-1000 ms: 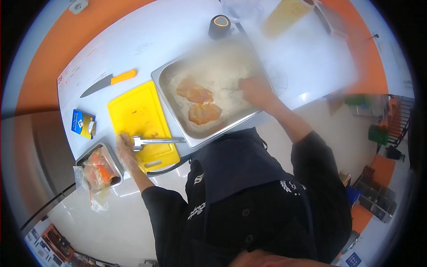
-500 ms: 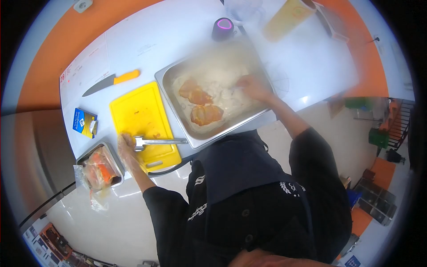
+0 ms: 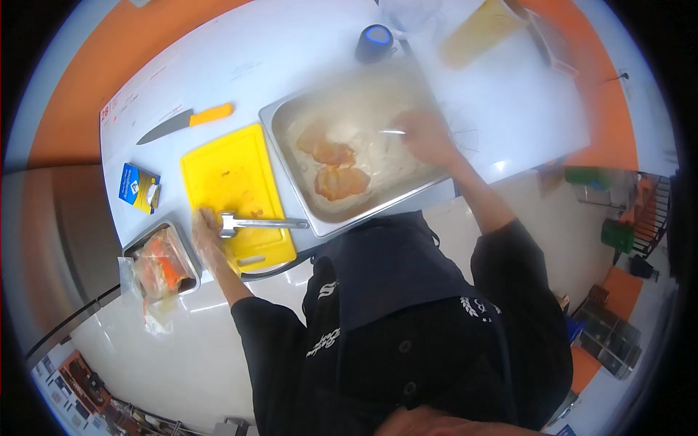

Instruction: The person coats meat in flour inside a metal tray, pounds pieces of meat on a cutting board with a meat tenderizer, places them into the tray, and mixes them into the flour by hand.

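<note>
My right hand (image 3: 427,136) is closed on a metal utensil (image 3: 393,131); only a short shiny length of it shows, so its kind is unclear. The hand is over the right part of a deep steel pan (image 3: 354,227) holding pale flour (image 3: 378,156). Two flat pieces of raw meat, probably chicken (image 3: 342,183), lie in the flour at the left, the upper one partly dusted. My left hand (image 3: 208,227), in a clear glove, rests at the near-left edge of the yellow cutting board (image 3: 243,171), fingers extended. Beside its fingertips, a metal meat mallet (image 3: 262,224) lies across the board.
Beyond the board lies a yellow-handled knife (image 3: 185,123). A blue and yellow box (image 3: 139,187) and a small steel tray (image 3: 190,280) with bagged food (image 3: 158,265) stand at the left. A dark round device (image 3: 374,43) and yellowish container (image 3: 483,33) are behind the pan.
My right hand has shifted slightly within the pan, and the shiny utensil now shows clearly. White dust covers more of the upper meat piece. The device's ring turned from pink to blue.
</note>
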### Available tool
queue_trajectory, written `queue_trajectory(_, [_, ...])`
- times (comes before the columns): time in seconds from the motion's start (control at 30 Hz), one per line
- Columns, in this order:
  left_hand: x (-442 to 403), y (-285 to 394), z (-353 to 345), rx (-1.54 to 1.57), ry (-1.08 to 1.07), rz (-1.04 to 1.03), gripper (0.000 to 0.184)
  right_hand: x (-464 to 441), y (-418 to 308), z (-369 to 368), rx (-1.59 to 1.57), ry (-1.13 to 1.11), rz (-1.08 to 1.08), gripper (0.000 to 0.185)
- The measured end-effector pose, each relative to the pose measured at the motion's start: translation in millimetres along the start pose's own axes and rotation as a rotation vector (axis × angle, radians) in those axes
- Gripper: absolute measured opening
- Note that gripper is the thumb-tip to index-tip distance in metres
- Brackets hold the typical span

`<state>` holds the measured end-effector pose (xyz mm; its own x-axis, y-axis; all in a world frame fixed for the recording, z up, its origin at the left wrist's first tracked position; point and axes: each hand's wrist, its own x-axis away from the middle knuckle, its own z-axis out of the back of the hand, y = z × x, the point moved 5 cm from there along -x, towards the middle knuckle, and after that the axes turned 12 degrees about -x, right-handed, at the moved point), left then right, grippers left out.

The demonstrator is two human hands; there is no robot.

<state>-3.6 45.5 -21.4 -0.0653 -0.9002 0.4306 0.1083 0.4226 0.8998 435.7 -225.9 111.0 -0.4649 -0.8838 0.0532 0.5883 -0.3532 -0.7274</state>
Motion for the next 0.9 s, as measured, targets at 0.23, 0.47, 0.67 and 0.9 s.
queue_trajectory(0.23, [2.3, -1.0, 1.2, 0.017, -0.036, -0.05, 0.022, 1.3, -20.4, -24.1, 0.206, 0.039, 0.089, 0.029])
queue_trajectory(0.47, [-9.5, -12.9, 8.9, -0.015, 0.082, 0.059, 0.027, 10.3, -3.8, -11.2, 0.272, 0.081, 0.146, 0.026])
queue_trajectory(0.67, [15.6, 12.2, -10.2, -0.002, 0.073, 0.003, 0.023, 14.9, 5.3, 22.2, 0.449, -0.11, -0.145, 0.023])
queue_trajectory(0.9, [18.4, 14.1, -12.5, 0.027, 0.07, -0.027, 0.023, 10.5, 33.0, -53.7, 0.2, -0.14, -0.036, 0.017])
